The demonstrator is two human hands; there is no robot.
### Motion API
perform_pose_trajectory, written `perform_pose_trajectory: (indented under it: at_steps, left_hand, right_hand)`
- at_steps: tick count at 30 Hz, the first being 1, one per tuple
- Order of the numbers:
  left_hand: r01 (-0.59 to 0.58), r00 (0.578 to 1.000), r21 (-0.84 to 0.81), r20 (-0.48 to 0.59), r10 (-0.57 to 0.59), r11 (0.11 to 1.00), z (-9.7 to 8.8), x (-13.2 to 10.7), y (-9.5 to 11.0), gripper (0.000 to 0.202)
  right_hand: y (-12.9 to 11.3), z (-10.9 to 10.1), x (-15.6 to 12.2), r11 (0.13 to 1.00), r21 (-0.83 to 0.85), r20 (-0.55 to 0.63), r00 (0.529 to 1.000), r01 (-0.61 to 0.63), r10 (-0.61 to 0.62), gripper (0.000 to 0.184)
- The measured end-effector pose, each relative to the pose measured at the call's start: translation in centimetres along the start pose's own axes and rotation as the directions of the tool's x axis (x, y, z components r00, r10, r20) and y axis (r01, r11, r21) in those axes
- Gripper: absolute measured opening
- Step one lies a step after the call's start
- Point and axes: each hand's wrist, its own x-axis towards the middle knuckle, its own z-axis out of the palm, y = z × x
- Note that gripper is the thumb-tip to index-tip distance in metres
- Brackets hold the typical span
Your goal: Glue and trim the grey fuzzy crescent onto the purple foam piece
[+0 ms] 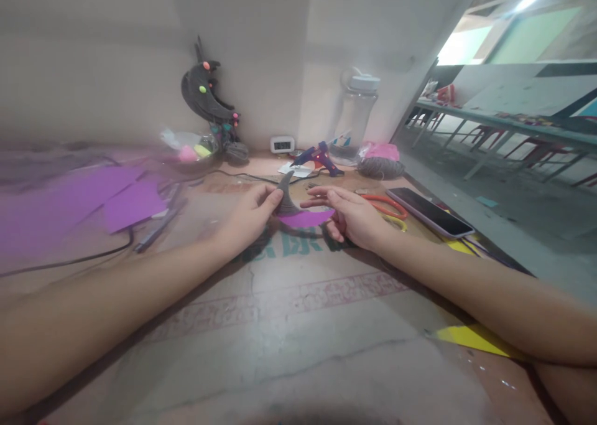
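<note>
My left hand [261, 208] pinches a dark grey crescent-shaped piece [287, 195] that looks wrapped in yarn, its thin tip pointing up. Along its lower edge runs a curved strip of purple paper [308, 218], reaching right toward my other hand. At that right end is my right hand [347, 213], its upper fingers stretched out and apart and its lower ones curled. Whether it touches the strip is hard to tell. Just beyond the piece, a dark blue glue gun [321, 158] rests by a small white card [295, 170].
Purple sheets [133, 204] and a pen [158, 223] lie left. A black crescent ornament [205, 95], white digital clock [282, 144], clear bottle [353, 117] and yarn [381, 163] line the wall. Orange-handled scissors [387, 206], a phone [430, 212] and yellow paper [471, 339] are right.
</note>
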Motion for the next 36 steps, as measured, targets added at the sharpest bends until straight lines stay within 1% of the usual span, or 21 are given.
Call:
perform_pose_trajectory:
  at_steps: [2, 4, 9, 12, 14, 17, 18, 20, 24, 26, 28, 30, 31, 34, 36]
  left_hand:
    - [-0.025, 0.999, 0.028, -0.021, 0.025, 0.999, 0.0, 0.0, 0.0, 0.023]
    - [-0.042, 0.998, 0.05, -0.034, 0.044, 0.998, 0.0, 0.0, 0.1, 0.023]
    - [-0.009, 1.0, 0.028, 0.006, 0.009, 1.0, 0.0, -0.1, 0.5, 0.023]
    - [-0.001, 1.0, 0.025, 0.029, 0.001, 1.0, 0.0, -0.1, 0.4, 0.023]
    - [-0.006, 0.999, 0.025, 0.033, 0.005, 1.0, 0.0, -0.1, 0.3, 0.023]
    - [-0.01, 0.999, 0.015, 0.049, 0.009, 1.0, 0.0, 0.0, 0.1, 0.024]
    - [-0.013, 0.999, 0.018, 0.053, 0.012, 1.0, 0.0, 0.0, 0.0, 0.025]
    - [-0.019, 0.998, 0.03, 0.056, 0.018, 0.999, 0.0, 0.0, -0.1, 0.025]
    - [-0.013, 0.998, 0.027, 0.056, 0.011, 1.0, 0.0, 0.1, -0.2, 0.025]
    - [-0.01, 0.998, 0.027, 0.058, 0.009, 1.0, 0.0, 0.1, -0.3, 0.025]
    - [-0.005, 0.998, 0.028, 0.062, 0.004, 1.0, 0.0, 0.0, -0.3, 0.024]
    - [-0.007, 0.997, 0.019, 0.077, 0.006, 1.0, 0.1, 0.0, -0.3, 0.023]
    - [-0.009, 0.996, 0.01, 0.088, 0.008, 1.0, 0.1, 0.0, -0.3, 0.023]
    - [-0.014, 0.989, -0.02, 0.146, 0.017, 1.0, 0.2, 0.0, -0.6, 0.024]
    - [0.018, 0.979, -0.035, 0.203, -0.011, 0.999, 0.2, 0.1, -0.9, 0.023]
  right_hand:
    - [0.1, 0.1, 0.0, 0.999, 0.032, 0.013, 1.0, -0.02, 0.019, 0.033]
    - [0.3, 0.1, 0.1, 0.999, 0.029, 0.018, 1.0, -0.019, 0.019, 0.034]
    - [0.3, -0.3, 0.3, 0.992, -0.13, -0.004, 1.0, -0.009, 0.008, 0.038]
    - [0.0, -0.6, 0.5, 0.993, -0.119, -0.023, 1.0, -0.023, 0.02, 0.045]
    - [-0.1, -0.7, 0.6, 0.992, -0.126, -0.05, 0.999, 0.0, -0.007, 0.041]
    - [-0.1, -1.0, 0.6, 0.966, -0.251, -0.053, 0.995, 0.067, -0.082, 0.026]
    - [0.0, -1.0, 0.6, 0.953, -0.296, -0.039, 0.995, 0.071, -0.087, 0.024]
    - [0.2, -1.1, 0.7, 0.938, -0.341, -0.023, 0.997, 0.058, -0.07, 0.027]
    - [0.4, -1.0, 0.7, 0.931, -0.363, -0.039, 0.997, 0.047, -0.065, 0.033]
    - [0.3, -0.8, 0.7, 0.906, -0.42, -0.026, 0.997, 0.056, -0.073, 0.031]
    - [0.2, -0.6, 0.6, 0.858, -0.508, -0.029, 0.995, 0.069, -0.097, 0.027]
    - [0.0, -0.4, 0.6, 0.814, -0.577, -0.059, 0.99, 0.071, -0.127, 0.024]
    - [0.0, -0.3, 0.5, 0.809, -0.585, -0.075, 0.988, 0.063, -0.132, 0.023]
    - [0.0, -0.1, 0.5, 0.834, -0.55, -0.087, 0.989, 0.051, -0.118, 0.022]
    - [0.1, 0.0, 0.4, 0.835, -0.545, -0.069, 0.989, 0.07, -0.127, 0.021]
